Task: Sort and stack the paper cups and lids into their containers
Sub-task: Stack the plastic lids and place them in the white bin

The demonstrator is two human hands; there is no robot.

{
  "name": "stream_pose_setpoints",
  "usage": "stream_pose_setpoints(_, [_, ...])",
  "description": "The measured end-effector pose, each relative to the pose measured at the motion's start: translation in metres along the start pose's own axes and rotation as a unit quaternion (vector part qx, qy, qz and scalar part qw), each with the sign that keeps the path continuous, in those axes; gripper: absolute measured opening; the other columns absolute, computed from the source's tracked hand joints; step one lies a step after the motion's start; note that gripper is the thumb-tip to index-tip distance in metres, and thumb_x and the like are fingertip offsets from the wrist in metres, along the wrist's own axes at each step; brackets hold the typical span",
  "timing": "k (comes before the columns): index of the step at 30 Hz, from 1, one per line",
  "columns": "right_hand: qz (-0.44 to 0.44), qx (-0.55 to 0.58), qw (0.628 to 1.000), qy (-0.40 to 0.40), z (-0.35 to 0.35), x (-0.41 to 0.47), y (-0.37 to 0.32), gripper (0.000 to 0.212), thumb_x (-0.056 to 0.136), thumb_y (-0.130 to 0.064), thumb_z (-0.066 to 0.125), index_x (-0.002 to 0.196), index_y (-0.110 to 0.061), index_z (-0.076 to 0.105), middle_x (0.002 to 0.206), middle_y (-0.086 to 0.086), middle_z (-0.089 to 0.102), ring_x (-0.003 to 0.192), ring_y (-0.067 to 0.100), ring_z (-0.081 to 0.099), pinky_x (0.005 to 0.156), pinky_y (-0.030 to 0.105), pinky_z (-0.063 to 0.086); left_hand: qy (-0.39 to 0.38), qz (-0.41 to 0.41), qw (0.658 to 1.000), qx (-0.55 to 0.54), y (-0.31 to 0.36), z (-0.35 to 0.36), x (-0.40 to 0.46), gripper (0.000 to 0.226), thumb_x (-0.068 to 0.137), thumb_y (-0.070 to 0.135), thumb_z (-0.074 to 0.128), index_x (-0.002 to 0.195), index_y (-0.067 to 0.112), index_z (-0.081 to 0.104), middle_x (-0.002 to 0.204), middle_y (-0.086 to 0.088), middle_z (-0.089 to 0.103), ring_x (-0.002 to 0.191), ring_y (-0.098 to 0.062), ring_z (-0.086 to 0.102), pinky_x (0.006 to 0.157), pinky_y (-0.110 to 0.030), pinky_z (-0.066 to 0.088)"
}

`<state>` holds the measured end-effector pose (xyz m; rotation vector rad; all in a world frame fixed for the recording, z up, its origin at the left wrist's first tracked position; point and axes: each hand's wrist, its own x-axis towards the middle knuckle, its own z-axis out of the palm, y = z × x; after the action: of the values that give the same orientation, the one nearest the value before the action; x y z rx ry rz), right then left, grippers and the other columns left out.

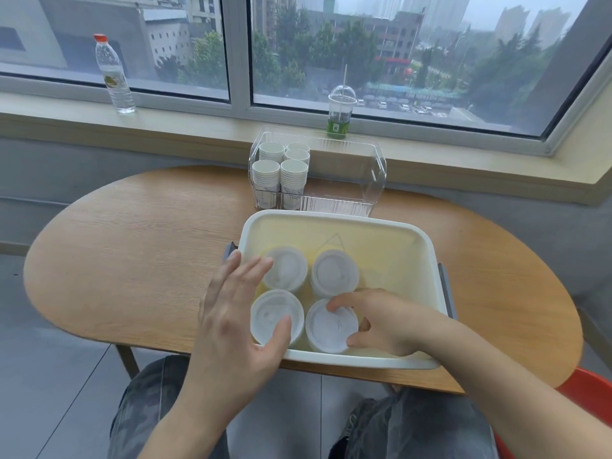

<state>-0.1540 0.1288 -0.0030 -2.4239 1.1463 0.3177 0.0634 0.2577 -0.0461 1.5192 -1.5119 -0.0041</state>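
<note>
A cream plastic bin (337,220) sits at the table's near edge with several stacks of white lids inside. My right hand (387,323) reaches into it, fingers and thumb curled round the near-right lid stack (328,329). My left hand (231,313) hovers with straight spread fingers over the bin's left rim, its thumb in front of the near-left lid stack (275,313). Two more lid stacks (334,270) stand behind. Beyond the bin, a clear plastic container (364,180) holds several stacks of white paper cups (281,173) at its left end.
The oval wooden table (139,253) carries both containers. On the window sill stand a water bottle (114,76) with a red cap and a domed clear drink cup (340,111) with a straw. A red chair edge (583,389) shows at lower right.
</note>
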Motion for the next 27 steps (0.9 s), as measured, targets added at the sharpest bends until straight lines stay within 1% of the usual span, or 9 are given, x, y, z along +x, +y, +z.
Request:
stream_pose_setpoints(3, [0.007,0.009,1.0,-0.012,-0.001,0.0,-0.002,0.06,0.1,-0.03,0.066,0.155,-0.036,0.042,0.092,-0.03,0.037,0.098,0.009,0.041,0.088,0.023,0.034,-0.002,0.003,1.0,0.002,0.0,0.0,0.0,0.068,0.087,0.042,0.062,0.15,0.021,0.052,0.151,0.013,0.052,0.158,-0.014,0.026,0.122,-0.047,0.032])
stream_pose_setpoints(6, [0.009,0.004,1.0,0.008,-0.006,-0.008,-0.007,0.054,0.102,-0.029,0.065,0.152,-0.039,0.047,0.127,-0.018,0.057,0.103,0.01,0.055,0.093,0.025,0.043,-0.01,0.0,1.0,0.003,-0.002,0.001,0.003,0.068,0.086,0.044,0.063,0.15,0.022,0.052,0.151,0.018,0.049,0.158,-0.012,0.026,0.121,-0.045,0.031])
stream_pose_setpoints(8, [0.018,-0.016,0.997,0.074,-0.012,-0.017,-0.005,0.042,0.103,-0.031,0.063,0.143,-0.042,0.056,0.138,-0.013,0.059,0.111,0.012,0.061,0.1,0.031,0.048,-0.01,-0.002,1.0,0.002,-0.004,0.002,0.007,0.068,0.085,0.045,0.063,0.149,0.024,0.052,0.148,0.022,0.047,0.157,-0.012,0.028,0.12,-0.044,0.031])
stream_pose_setpoints(12, [0.032,-0.019,0.96,0.276,-0.022,-0.049,0.012,0.025,0.103,-0.041,0.06,0.126,-0.043,0.067,0.125,-0.025,0.062,0.115,0.004,0.057,0.098,0.033,0.047,-0.011,-0.018,1.0,-0.008,-0.004,0.006,0.019,0.067,0.083,0.048,0.062,0.146,0.027,0.053,0.143,0.024,0.047,0.152,-0.014,0.034,0.12,-0.045,0.034])
stream_pose_setpoints(15, [0.028,0.03,0.912,0.409,-0.016,-0.067,0.037,0.028,0.097,-0.039,0.068,0.125,-0.034,0.069,0.127,-0.02,0.062,0.121,0.005,0.054,0.099,0.03,0.044,-0.006,-0.025,1.0,-0.018,-0.005,0.009,0.028,0.067,0.082,0.05,0.062,0.144,0.027,0.056,0.139,0.023,0.049,0.147,-0.016,0.041,0.119,-0.045,0.036])
stream_pose_setpoints(18, [0.064,0.105,0.875,0.468,-0.004,-0.079,0.056,0.036,0.096,-0.038,0.068,0.131,-0.03,0.065,0.131,-0.017,0.061,0.121,0.006,0.056,0.101,0.033,0.048,-0.005,-0.036,0.999,-0.034,-0.005,0.011,0.035,0.066,0.081,0.051,0.061,0.142,0.027,0.057,0.139,0.019,0.052,0.144,-0.013,0.043,0.118,-0.044,0.037])
stream_pose_setpoints(22, [0.123,0.184,0.866,0.448,0.013,-0.089,0.065,0.05,0.093,-0.061,0.053,0.137,-0.038,0.058,0.129,-0.017,0.063,0.115,0.003,0.061,0.099,0.038,0.053,-0.01,-0.043,0.998,-0.038,-0.003,0.011,0.039,0.065,0.082,0.053,0.06,0.141,0.027,0.058,0.139,0.018,0.054,0.139,-0.008,0.044,0.117,-0.04,0.037])
stream_pose_setpoints(24, [0.138,0.242,0.868,0.41,0.016,-0.089,0.065,0.059,0.089,-0.068,0.049,0.141,-0.04,0.055,0.13,-0.016,0.063,0.108,-0.004,0.062,0.093,0.027,0.05,-0.012,-0.045,0.998,-0.035,-0.002,0.01,0.039,0.065,0.083,0.054,0.06,0.142,0.026,0.058,0.138,0.019,0.054,0.136,-0.006,0.046,0.114,-0.035,0.037])
stream_pose_setpoints(27, [0.122,0.338,0.855,0.374,0.017,-0.086,0.059,0.053,0.095,-0.058,0.053,0.144,-0.038,0.053,0.122,-0.021,0.065,0.101,-0.017,0.062,0.081,0.009,0.046,-0.01,-0.048,0.998,-0.036,-0.002,0.005,0.039,0.065,0.083,0.052,0.067,0.142,0.026,0.058,0.136,0.02,0.053,0.13,0.001,0.044,0.109,-0.028,0.035])
